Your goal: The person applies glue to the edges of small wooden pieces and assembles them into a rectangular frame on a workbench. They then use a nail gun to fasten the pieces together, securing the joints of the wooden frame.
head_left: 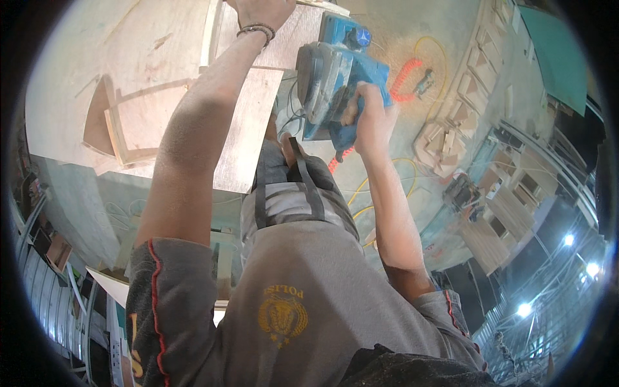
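Note:
My right hand (373, 122) is closed round the rear handle of a blue electric hand planer (348, 71). The planer is held at the right edge of a wooden panel (274, 48); whether it touches the panel I cannot tell. At the top edge of the picture my left hand (265, 11) rests over that panel, a dark bracelet on its wrist. Its fingers are cut off or hidden. Below the panel lies a pale plywood sheet (251, 129), with its corner toward my body.
On the left, a wide plywood surface (58, 109) carries an angled wooden frame piece (116, 138). A coiled red air hose (405, 80) and a yellow hose (412, 169) lie on the dusty floor. Wooden frames (477, 71) and stacked offcuts (445, 147) stand farther right.

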`<state>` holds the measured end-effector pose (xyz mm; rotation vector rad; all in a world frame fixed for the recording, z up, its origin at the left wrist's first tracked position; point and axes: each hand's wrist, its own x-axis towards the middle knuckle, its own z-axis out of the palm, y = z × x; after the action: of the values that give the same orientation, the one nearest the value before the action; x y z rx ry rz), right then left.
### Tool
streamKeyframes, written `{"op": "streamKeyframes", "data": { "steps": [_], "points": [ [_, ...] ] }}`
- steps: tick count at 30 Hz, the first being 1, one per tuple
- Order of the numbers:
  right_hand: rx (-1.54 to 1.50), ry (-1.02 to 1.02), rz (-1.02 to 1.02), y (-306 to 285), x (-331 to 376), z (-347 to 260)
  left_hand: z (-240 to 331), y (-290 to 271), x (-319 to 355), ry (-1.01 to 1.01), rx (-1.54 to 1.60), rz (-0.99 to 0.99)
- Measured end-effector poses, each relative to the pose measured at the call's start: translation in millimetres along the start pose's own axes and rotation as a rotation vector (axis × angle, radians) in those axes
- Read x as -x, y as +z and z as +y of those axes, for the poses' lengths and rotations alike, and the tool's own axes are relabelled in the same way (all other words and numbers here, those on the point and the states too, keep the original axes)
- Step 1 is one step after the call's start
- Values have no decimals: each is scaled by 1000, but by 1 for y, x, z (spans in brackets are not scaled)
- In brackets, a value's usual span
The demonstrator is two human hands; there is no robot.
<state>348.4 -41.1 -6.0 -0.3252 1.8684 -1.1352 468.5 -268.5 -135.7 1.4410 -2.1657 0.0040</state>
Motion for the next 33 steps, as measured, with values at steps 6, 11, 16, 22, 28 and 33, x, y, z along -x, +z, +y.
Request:
{"op": "streamKeyframes", "data": {
  "steps": [6, 11, 16, 22, 28, 33],
  "points": [
    [-59, -41, 35, 11, -20, -19, -4, 3, 0, 1, 36, 12],
    [-69, -76, 38, 19, -37, -35, -4, 3, 1, -6, 34, 19],
    [-112, -120, 38, 24, -62, -48, -3, 2, 1, -7, 44, 37],
    [-163, -205, 43, 28, -107, -65, 1, 1, 2, 7, -15, 62],
    [-127, -130, -2, 6, -46, -53, 1, 2, 2, 17, -69, 45],
    [-8, 25, -41, -20, 36, 15, 0, -2, -1, 21, -1, 69]
  ]
}}
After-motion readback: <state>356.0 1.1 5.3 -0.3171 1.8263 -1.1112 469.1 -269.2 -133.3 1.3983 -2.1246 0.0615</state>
